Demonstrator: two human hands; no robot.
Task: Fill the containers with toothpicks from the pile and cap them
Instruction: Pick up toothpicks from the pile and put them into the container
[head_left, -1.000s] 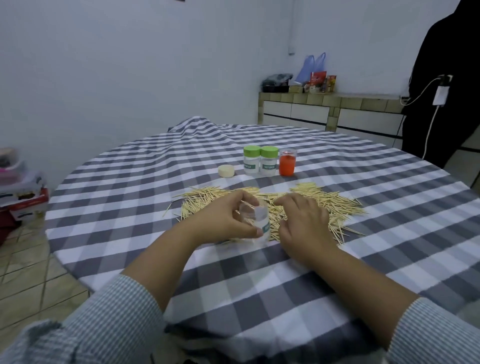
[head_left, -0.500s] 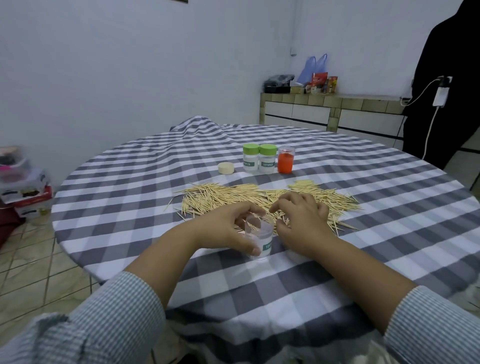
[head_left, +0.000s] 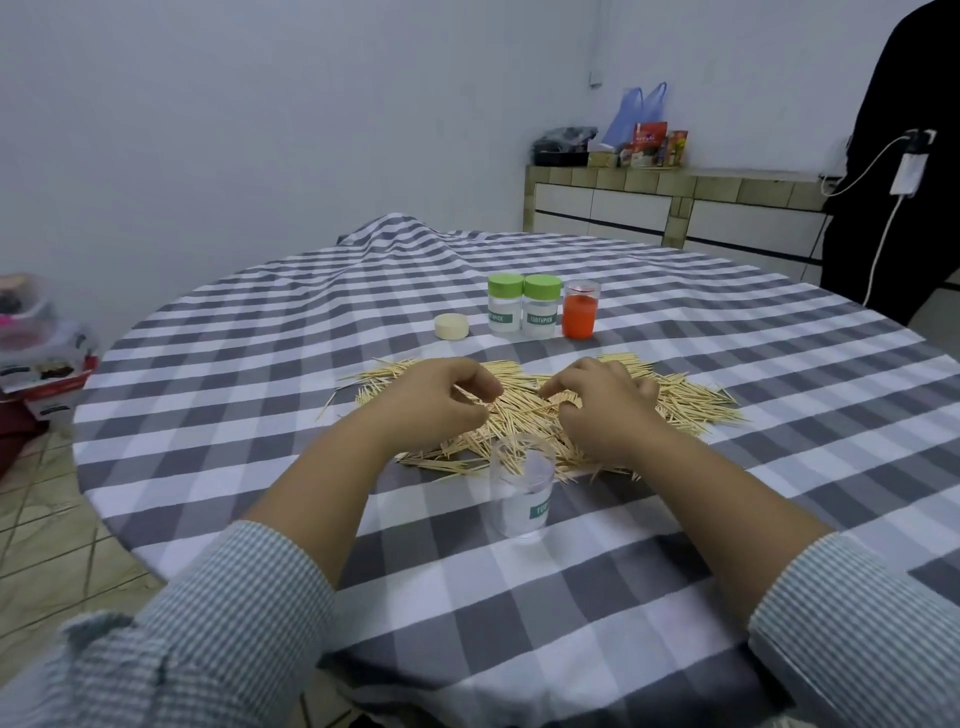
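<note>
The left hand (head_left: 434, 402) hovers low over the left part of the toothpick pile (head_left: 524, 415), its fingers curled with the thumb drawn toward the fingertips; whether that grip pinches any toothpicks cannot be told. The right hand (head_left: 605, 410) rests on the pile just beside it, fingers bent down into the sticks, and whether its grip holds any is also unclear. Between the two forearms, at the near edge of the pile, an open clear container (head_left: 522, 488) with a green label stands upright on the tabletop (head_left: 727, 519), touched by neither hand; what it holds cannot be made out. The pile spreads wide across the grey-and-white checked cloth. Beyond it, well apart from the hands, stand two green-capped containers (head_left: 523, 306) side by side, with an orange-filled container (head_left: 580, 309) just right of them and a loose cream cap (head_left: 451, 327) lying to their left. Both forearms show striped sleeves pushed back. In the background a tiled counter (head_left: 675, 202) carries bags and packets.
</note>
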